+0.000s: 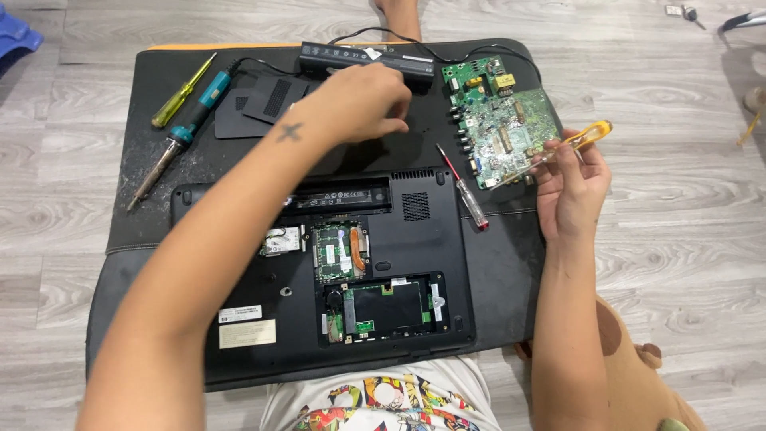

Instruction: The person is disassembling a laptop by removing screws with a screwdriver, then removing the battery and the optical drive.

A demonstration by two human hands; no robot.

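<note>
At frame centre the left hand (363, 104) reaches with loosely curled, empty fingers toward the black battery (367, 57), while the right hand (570, 187) pinches a yellow-handled screwdriver (570, 144) beside the green circuit board (499, 120).

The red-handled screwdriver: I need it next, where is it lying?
In the head view the red-handled screwdriver lies on the black mat, right of centre, between the upturned laptop and the green circuit board.

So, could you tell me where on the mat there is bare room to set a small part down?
The black mat is bare right of the laptop, below the red screwdriver. It is also bare at the left edge under the soldering iron. The top is crowded: panels, battery, circuit board.
</note>
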